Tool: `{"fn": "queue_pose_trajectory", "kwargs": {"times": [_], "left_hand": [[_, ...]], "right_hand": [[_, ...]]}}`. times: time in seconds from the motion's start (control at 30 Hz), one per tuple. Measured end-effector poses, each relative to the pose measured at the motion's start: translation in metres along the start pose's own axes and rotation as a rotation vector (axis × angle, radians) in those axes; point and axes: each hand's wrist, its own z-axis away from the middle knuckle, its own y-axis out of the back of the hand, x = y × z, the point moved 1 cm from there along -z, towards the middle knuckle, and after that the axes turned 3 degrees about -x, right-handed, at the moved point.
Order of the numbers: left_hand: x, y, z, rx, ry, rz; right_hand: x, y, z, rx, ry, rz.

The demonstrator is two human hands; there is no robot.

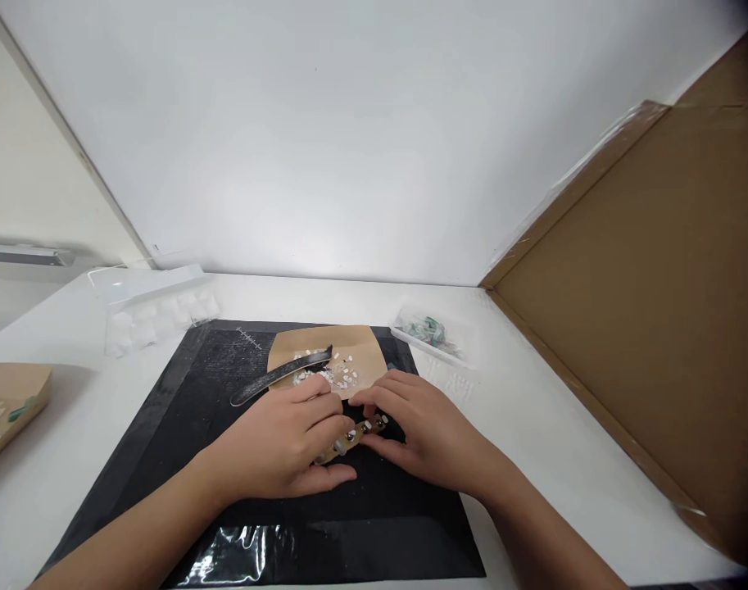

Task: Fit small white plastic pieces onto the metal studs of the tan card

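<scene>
A narrow tan strip [360, 429] with dark round dots and small white pieces along it lies slantwise between my hands, low over the black mat. My left hand [293, 438] curls its fingers over the strip's left end, with the thumb stretched out below. At the other end, my right hand [414, 426] has fingertips above the strip and the thumb against its lower edge. Just beyond my hands, a curved black nail file [281, 375] rests partly on a tan sheet [324, 338]. Small white pieces [347, 378] and dark crumbs are scattered on that sheet.
Under everything is a black mat [183, 410] on a white table. A clear compartment tray [161, 315] stands back left, an open clear box [435, 334] with greenish contents back right. A tan paper tray [17, 401] sits far left; a cardboard panel [644, 311] borders the right.
</scene>
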Motion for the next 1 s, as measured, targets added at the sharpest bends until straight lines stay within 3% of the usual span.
{"fn": "queue_pose_trajectory", "kwargs": {"times": [0.4, 0.63, 1.0], "left_hand": [[0.0001, -0.0026, 0.0027, -0.058, 0.106, 0.056], [0.0014, -0.0028, 0.0025, -0.049, 0.107, 0.068], [0.0012, -0.0059, 0.0024, -0.072, 0.092, 0.050]], "right_hand": [[0.0017, -0.0058, 0.0006, -0.019, -0.014, 0.005], [0.0035, -0.0085, 0.0012, 0.003, -0.024, -0.023], [0.0030, -0.0093, -0.0014, -0.086, -0.022, 0.028]]}}
